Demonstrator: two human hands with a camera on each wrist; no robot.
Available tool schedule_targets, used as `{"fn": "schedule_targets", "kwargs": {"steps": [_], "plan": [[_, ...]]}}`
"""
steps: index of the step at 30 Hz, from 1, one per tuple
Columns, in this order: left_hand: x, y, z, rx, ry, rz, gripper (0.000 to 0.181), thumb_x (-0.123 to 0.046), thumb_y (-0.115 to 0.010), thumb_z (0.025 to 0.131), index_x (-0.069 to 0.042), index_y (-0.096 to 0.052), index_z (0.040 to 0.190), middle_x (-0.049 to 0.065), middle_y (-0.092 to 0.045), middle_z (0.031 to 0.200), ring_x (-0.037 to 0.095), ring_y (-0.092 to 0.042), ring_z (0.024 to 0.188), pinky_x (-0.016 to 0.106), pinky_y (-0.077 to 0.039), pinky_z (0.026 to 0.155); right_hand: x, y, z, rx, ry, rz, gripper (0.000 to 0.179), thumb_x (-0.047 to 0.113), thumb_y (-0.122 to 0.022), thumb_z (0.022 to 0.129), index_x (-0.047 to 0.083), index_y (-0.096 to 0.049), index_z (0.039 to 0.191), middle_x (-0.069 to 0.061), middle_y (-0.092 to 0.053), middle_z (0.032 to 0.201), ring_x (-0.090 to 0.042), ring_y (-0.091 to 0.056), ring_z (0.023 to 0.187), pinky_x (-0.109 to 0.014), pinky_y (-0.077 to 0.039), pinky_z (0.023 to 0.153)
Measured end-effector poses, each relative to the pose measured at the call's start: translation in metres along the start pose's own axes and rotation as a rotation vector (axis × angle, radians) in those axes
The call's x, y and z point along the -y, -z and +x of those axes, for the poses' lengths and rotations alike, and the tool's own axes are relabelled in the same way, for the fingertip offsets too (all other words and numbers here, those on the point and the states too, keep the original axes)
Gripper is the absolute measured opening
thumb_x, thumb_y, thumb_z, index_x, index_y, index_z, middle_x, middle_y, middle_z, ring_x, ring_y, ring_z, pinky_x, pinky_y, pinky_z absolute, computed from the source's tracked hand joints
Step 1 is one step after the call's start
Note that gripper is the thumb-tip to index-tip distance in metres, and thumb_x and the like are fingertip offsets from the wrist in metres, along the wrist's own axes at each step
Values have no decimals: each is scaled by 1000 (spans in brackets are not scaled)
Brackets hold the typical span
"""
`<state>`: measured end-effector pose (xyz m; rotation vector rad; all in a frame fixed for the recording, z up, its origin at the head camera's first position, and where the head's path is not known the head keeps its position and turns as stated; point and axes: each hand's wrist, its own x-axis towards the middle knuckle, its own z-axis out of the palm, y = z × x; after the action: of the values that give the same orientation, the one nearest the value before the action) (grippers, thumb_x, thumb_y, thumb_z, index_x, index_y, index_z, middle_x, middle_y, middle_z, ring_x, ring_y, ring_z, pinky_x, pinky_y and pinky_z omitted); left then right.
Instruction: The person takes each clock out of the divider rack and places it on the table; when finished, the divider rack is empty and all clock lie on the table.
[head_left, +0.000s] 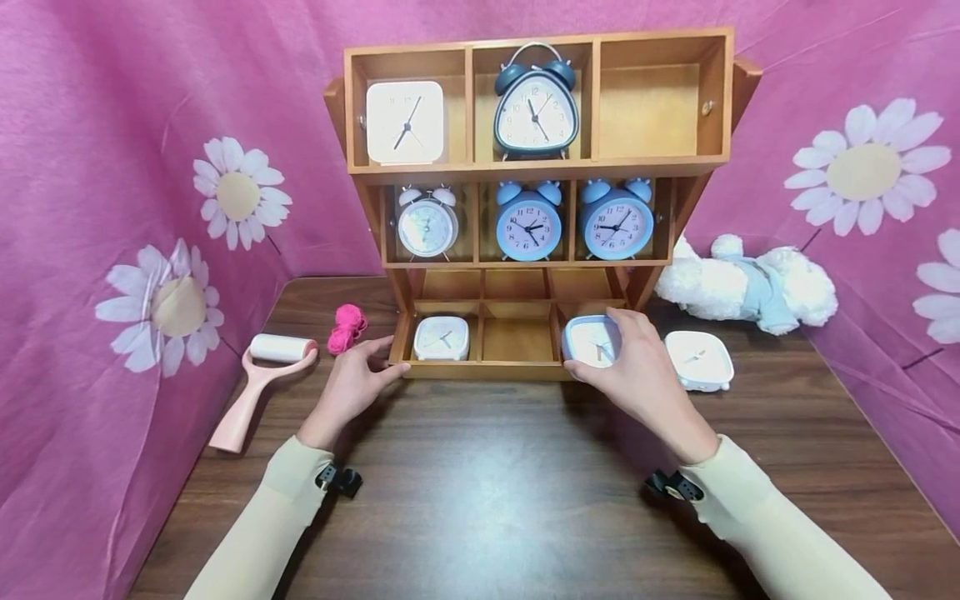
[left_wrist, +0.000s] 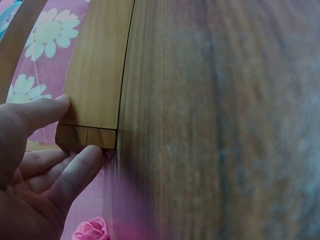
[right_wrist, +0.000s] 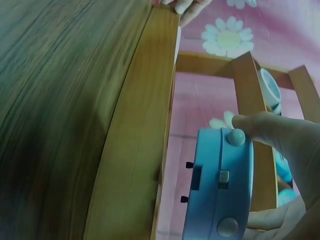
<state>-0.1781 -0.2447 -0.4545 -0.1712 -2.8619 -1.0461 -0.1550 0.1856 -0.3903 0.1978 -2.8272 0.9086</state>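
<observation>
A light blue, rounded-square alarm clock (head_left: 588, 340) is in my right hand (head_left: 641, 371), at the bottom row's right compartment. In the right wrist view, thumb and fingers grip the clock (right_wrist: 215, 185) by its two sides, its back knobs towards the shelf's front board. My left hand (head_left: 352, 387) holds the lower left front corner of the wooden display shelf (head_left: 487, 370); the left wrist view has the thumb and fingers on either side of that corner (left_wrist: 86, 135). A white square clock (head_left: 441, 338) stands in the bottom left compartment.
Another white clock (head_left: 699, 360) lies right of the shelf, before a white plush toy (head_left: 780, 287). Upper rows hold several clocks, including a dark green one (head_left: 536, 112). At left are pink yarn (head_left: 347, 327) and a pink-handled lint roller (head_left: 258, 387).
</observation>
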Motion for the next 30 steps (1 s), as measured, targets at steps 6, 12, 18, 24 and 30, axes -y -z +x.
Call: {"fn": "schedule_targets", "kwargs": {"steps": [6, 12, 18, 24, 30], "plan": [[-1, 1, 0, -2, -3, -5, 63, -31, -88, 99, 0, -69, 150, 22, -82, 130, 34, -81, 108, 57, -62, 96, -23, 16, -6, -12, -8, -6, 108, 49, -96, 85, -8, -47, 162, -33, -53, 158, -50, -58, 133, -70, -50, 108], [-1, 2, -4, 1, 3, -11, 63, -31, -89, 98, -1, -69, 150, 22, -83, 127, 35, -82, 107, 57, -62, 96, -51, 33, -14, -58, -11, -41, 102, 45, -98, 82, -7, -53, 158, -36, -57, 154, -55, -59, 132, -72, -50, 104], [-1, 1, -4, -1, 12, 0, 64, -33, -89, 98, -2, -69, 150, 22, -83, 126, 33, -81, 105, 54, -62, 91, -79, 60, -19, -77, -39, -64, 101, 44, -98, 83, -4, -52, 160, -37, -57, 156, -58, -55, 137, -74, -46, 106], [-2, 1, -4, 8, 21, 6, 64, -34, -88, 99, -1, -69, 150, 22, -83, 122, 32, -80, 101, 46, -61, 85, -116, 83, -27, -77, -101, -78, 104, 47, -95, 87, -4, -47, 164, -41, -53, 157, -64, -50, 139, -79, -41, 106], [-3, 1, -3, 4, 7, 2, 63, -33, -88, 99, -1, -69, 150, 22, -84, 123, 33, -82, 105, 53, -63, 90, -145, 99, -34, -107, -136, -98, 103, 44, -95, 88, -7, -46, 163, -43, -51, 156, -66, -49, 138, -79, -39, 106]]}}
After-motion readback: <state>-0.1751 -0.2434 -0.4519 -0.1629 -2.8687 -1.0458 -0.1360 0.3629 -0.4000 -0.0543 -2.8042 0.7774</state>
